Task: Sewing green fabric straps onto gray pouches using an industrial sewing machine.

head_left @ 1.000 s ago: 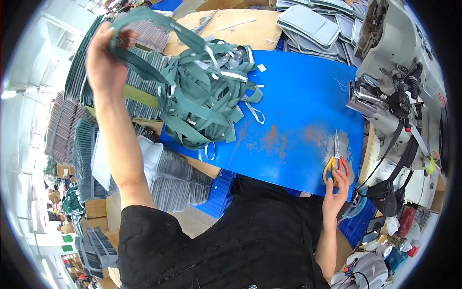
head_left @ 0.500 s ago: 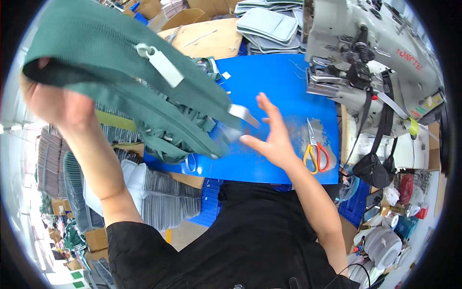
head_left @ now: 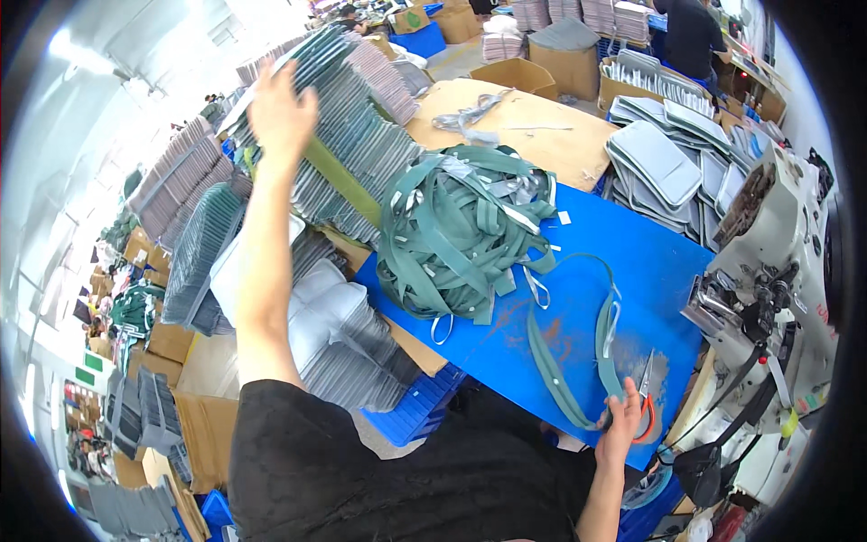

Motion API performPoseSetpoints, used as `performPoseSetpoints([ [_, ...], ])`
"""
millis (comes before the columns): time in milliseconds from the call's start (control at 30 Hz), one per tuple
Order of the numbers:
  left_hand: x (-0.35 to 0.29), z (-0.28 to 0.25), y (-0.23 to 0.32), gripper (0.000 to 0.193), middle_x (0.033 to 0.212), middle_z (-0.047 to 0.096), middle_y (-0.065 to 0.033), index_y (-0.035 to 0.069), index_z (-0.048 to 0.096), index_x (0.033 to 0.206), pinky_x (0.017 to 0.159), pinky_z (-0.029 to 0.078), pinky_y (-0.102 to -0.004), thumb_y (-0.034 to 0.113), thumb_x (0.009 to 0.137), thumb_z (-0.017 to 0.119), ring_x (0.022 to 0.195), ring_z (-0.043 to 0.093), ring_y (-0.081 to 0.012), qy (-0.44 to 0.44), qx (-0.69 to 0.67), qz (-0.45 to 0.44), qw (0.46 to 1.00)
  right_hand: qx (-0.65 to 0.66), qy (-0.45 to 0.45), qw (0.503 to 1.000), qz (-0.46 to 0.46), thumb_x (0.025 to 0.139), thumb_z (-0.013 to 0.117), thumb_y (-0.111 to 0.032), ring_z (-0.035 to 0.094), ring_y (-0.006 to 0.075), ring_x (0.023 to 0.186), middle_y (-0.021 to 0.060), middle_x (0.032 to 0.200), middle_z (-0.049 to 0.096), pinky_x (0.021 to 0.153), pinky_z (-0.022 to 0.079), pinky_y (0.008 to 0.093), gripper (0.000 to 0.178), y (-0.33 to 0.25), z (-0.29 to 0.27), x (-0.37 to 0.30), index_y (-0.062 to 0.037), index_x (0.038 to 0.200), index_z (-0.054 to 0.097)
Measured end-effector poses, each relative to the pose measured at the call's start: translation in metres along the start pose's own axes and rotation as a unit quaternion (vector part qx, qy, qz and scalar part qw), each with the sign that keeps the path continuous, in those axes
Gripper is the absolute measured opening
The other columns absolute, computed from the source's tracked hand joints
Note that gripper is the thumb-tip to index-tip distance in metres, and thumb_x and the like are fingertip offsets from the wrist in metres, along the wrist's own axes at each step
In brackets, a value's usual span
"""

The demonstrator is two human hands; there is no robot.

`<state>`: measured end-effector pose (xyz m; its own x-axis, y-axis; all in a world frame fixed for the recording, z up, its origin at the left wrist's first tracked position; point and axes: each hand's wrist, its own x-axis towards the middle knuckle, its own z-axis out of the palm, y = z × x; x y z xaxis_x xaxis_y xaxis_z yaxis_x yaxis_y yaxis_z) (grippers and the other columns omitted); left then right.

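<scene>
My left hand [head_left: 282, 113] reaches up to the top of a tall stack of green panels [head_left: 348, 122], its fingers apart at the edge of the uppermost pale-edged panel. Low on the right, my right hand [head_left: 619, 425] pinches a long green fabric strip [head_left: 553, 375]. That strip loops over the blue tabletop [head_left: 492, 361] and runs back to a big tangled heap of green strips [head_left: 461, 235] with white tabs. Scissors with red and orange handles [head_left: 647, 406] lie beside my right hand, partly hidden by it.
A sewing machine [head_left: 781, 262] with hanging black straps stands at the right edge. Grey panels [head_left: 655, 163] are piled behind the table. Bundled grey pieces [head_left: 343, 348] and a blue crate [head_left: 415, 406] stand to the left below the tabletop. A co-worker [head_left: 694, 36] sits far back.
The green zippered piece has left my left hand, which now reaches to the stack. My right hand has taken hold of a green strip. The view has swung, showing more of the room.
</scene>
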<state>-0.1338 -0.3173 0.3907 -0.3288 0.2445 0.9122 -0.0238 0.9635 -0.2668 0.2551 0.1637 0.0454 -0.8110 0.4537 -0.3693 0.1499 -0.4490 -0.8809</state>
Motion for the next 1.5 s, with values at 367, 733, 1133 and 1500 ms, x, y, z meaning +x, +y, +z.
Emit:
performPoseSetpoints([
  [367,-0.028,-0.134,0.059,0.037,0.09,0.069,-0.0047,0.014,0.074,0.119,0.062,0.055,-0.0411,0.023,0.083,0.075,0.075,0.069,-0.022,-0.033,-0.051,0.169,0.984,-0.077,-0.066,0.986,-0.131,0.102,0.058,-0.006,0.071,0.0131,0.084,0.013,0.127,0.067,0.063,0.055,0.0241,0.049,-0.05,0.067,-0.01,-0.002,0.15,0.049],
  [733,-0.187,-0.263,0.358,0.032,0.096,0.066,-0.013,0.002,0.073,0.094,0.07,0.052,-0.0411,0.033,0.087,0.069,0.102,0.062,-0.0272,-0.292,-0.706,0.385,0.517,-0.037,-0.093,0.995,-0.028,0.104,0.065,-0.021,0.067,0.0101,0.087,0.0026,0.1,0.075,0.079,0.052,0.0257,0.025,-0.047,0.045,0.005,0.0011,0.113,0.073],
  [1133,-0.044,-0.153,0.371,0.03,0.086,0.065,-0.0127,0.004,0.06,0.099,0.079,0.051,-0.0465,0.029,0.093,0.074,0.09,0.065,-0.0386,-0.417,-0.566,0.565,0.431,-0.342,-0.156,0.871,-0.317,0.095,0.071,-0.012,0.066,0.033,0.079,0.0168,0.089,0.069,0.071,0.05,0.0395,0.012,-0.137,0.044,-0.019,-0.0003,0.095,0.069],
  [1500,-0.044,-0.13,0.338,0.018,0.091,0.07,-0.0088,0.002,0.067,0.08,0.08,0.049,-0.0316,0.006,0.081,0.085,0.088,0.065,-0.0177,-0.569,-0.622,0.318,0.434,-0.268,-0.152,0.919,-0.247,0.09,0.082,-0.014,0.065,0.0143,0.073,0.0053,0.083,0.066,0.062,0.047,0.0312,0.02,-0.147,0.03,-0.016,-0.0015,0.086,0.068],
])
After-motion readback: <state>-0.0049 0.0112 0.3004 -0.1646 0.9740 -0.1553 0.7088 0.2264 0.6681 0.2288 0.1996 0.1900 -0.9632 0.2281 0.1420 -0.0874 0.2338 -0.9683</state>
